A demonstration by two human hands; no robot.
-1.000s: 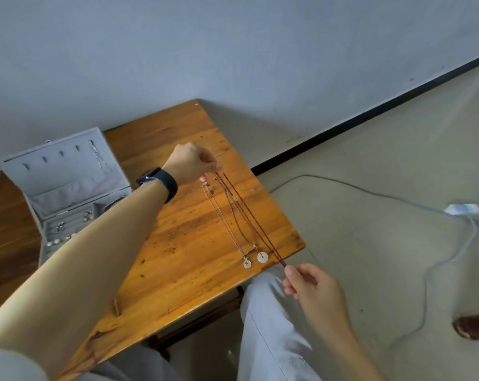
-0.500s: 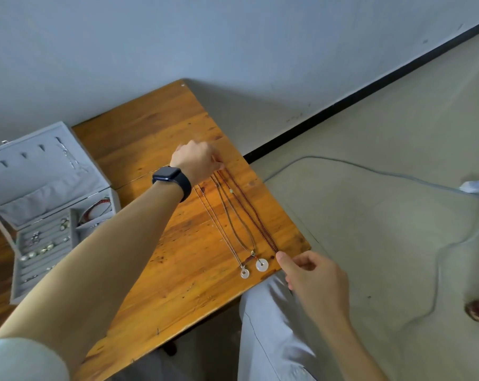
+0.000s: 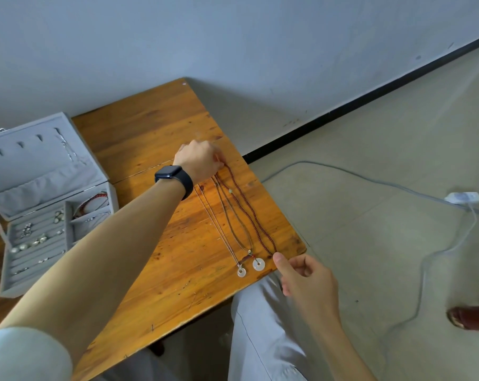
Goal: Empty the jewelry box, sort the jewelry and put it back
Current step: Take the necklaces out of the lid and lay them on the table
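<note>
Three necklaces lie side by side on the wooden table (image 3: 156, 127): a silver chain with a white disc pendant (image 3: 241, 272), a grey cord with a white disc pendant (image 3: 258, 264), and a red bead necklace (image 3: 249, 207) nearest the table's right edge. My left hand (image 3: 200, 160), with a dark watch on the wrist, pinches the red necklace's far end. At the near table corner, one straight finger of my right hand (image 3: 307, 276) touches its near end; the other fingers are loosely curled. The grey jewelry box (image 3: 40, 160) stands open at the left, holding rings (image 3: 35, 242) and red bracelets (image 3: 95, 202).
The table's right edge and near corner lie right beside the necklaces. My knee in grey trousers (image 3: 260, 325) is below the corner. On the floor at the right are a grey cable with a white adapter (image 3: 463, 198) and a brown wooden piece (image 3: 469, 317).
The red bead necklace, earlier stretched between both hands past the table edge, now lies flat on the table. My right hand has moved up to the table corner and stopped pinching.
</note>
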